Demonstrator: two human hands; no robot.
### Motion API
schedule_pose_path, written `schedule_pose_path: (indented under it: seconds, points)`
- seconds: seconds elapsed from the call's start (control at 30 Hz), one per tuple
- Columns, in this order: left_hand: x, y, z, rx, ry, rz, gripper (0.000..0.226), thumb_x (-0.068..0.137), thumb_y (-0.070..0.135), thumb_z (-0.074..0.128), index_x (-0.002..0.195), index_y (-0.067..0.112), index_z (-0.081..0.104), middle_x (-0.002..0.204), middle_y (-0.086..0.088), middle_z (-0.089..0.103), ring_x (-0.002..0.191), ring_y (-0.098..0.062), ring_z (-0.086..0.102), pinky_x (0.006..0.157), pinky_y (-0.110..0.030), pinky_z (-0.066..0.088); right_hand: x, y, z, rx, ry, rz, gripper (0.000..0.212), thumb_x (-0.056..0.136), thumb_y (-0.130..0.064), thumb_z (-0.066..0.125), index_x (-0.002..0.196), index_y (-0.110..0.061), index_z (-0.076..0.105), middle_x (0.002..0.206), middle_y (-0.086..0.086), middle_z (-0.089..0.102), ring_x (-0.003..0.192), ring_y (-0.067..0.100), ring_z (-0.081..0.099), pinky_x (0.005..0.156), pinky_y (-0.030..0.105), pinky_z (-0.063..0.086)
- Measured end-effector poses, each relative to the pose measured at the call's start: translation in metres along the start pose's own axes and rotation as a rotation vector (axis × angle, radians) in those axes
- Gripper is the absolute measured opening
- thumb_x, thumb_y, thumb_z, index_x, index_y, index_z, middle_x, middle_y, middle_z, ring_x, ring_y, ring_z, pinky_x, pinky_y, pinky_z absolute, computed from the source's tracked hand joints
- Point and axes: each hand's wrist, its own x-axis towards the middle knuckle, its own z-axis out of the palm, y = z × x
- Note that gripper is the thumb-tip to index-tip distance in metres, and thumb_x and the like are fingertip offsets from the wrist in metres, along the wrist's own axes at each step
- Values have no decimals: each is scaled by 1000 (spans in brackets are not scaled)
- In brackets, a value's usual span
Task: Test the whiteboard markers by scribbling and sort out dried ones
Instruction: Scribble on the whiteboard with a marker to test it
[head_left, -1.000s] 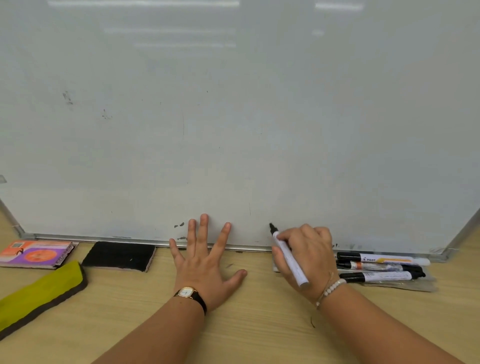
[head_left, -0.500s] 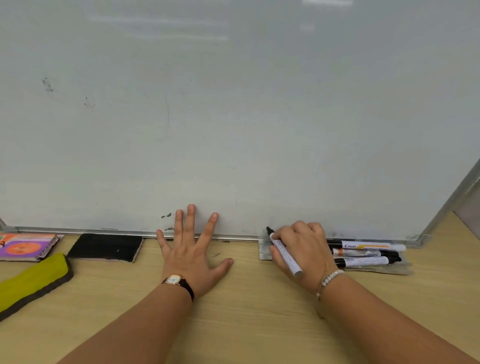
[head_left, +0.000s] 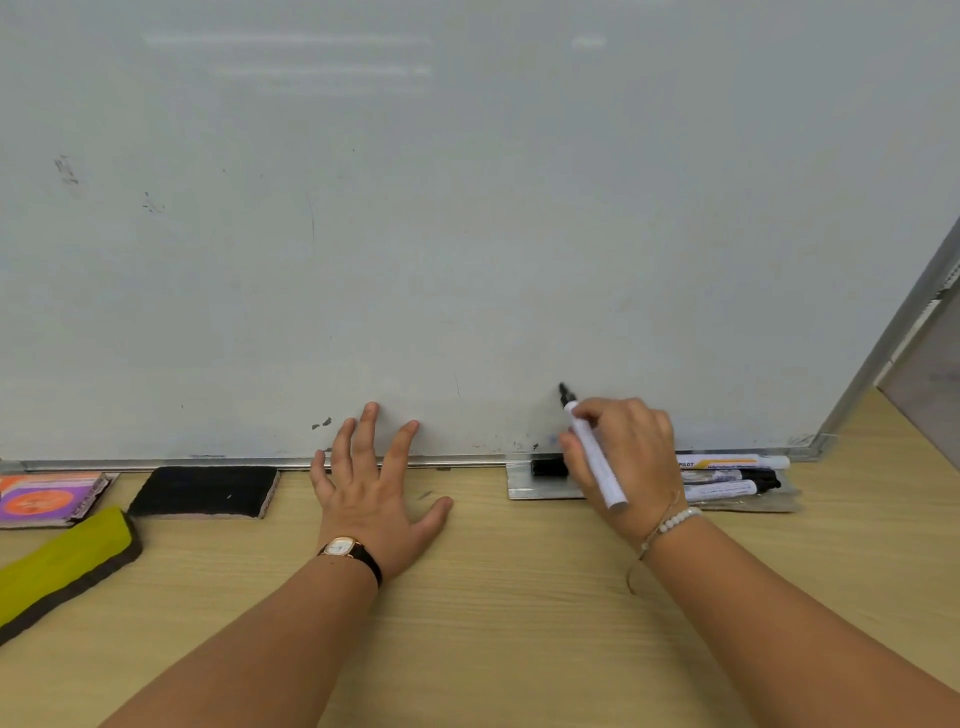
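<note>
Right hand (head_left: 623, 457) gripping an uncapped white-barrelled whiteboard marker (head_left: 592, 457), black tip raised against the lower part of the large white whiteboard (head_left: 467, 234).

Fingers and thumb are curled round the barrel, and the tip points up and to the left; contact with the board surface cannot be confirmed. The left hand (head_left: 374, 493) lies flat and spread on the light wooden table (head_left: 519, 623), fingertips over the board's bottom edge, holding nothing. Three more white markers (head_left: 727, 475) lie side by side on a flat metal tray (head_left: 540, 488) just right of the gripping hand, against the board frame. At far left, along the frame, sit a black rectangular eraser (head_left: 202, 491), an orange and purple packet (head_left: 47, 499) and, nearer, a yellow-green pad (head_left: 62, 566).
</note>
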Motion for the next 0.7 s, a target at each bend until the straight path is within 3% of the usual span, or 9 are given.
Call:
schedule_pose_path:
  seconds: [0.07,0.2,0.23,0.4,0.6,0.7]
  points:
    - [-1,0,1,4,-1,-1,85,65,75,34,141,42,15,155,1,-6,142,-26,0,112,-57,7,-1,1,-4,72,28,82,34,83,-40,46,92,-11,62,79,-2,63,75,16,53,77,29,32]
    - [0,-1,2,16,3,-6,87,66,77,33,142,44,9,156,2,-9,143,-25,-1,112,-58,8,-22,9,7,-128,-297,-42,38,82,-49,39,88,-19,63,73,-6,63,71,18,60,71,33,36]
    - [0,-1,2,14,0,-6,87,65,77,33,142,45,9,156,3,-9,142,-25,-2,112,-57,8,-22,12,8,-146,-313,-66,38,82,-49,39,87,-20,63,73,-6,63,71,18,61,71,33,37]
    - [0,-1,0,-1,-27,-15,88,64,78,29,141,47,1,154,5,-19,142,-22,-10,113,-54,0,4,3,-6,59,21,38,35,83,-40,45,90,-11,64,77,-2,64,74,17,55,77,30,33]
    - [0,-1,2,-13,-17,-15,88,64,78,31,142,48,3,155,6,-16,143,-23,-7,113,-55,1,-17,12,9,-131,-277,-94,37,82,-47,39,84,-19,64,70,-5,62,68,18,60,73,33,36]
    - [0,-2,3,-15,-28,-17,88,64,78,31,142,48,4,154,7,-18,144,-23,-8,113,-56,1,-2,11,0,-68,-84,-51,34,82,-42,43,85,-15,65,74,-4,64,72,18,57,74,29,27]
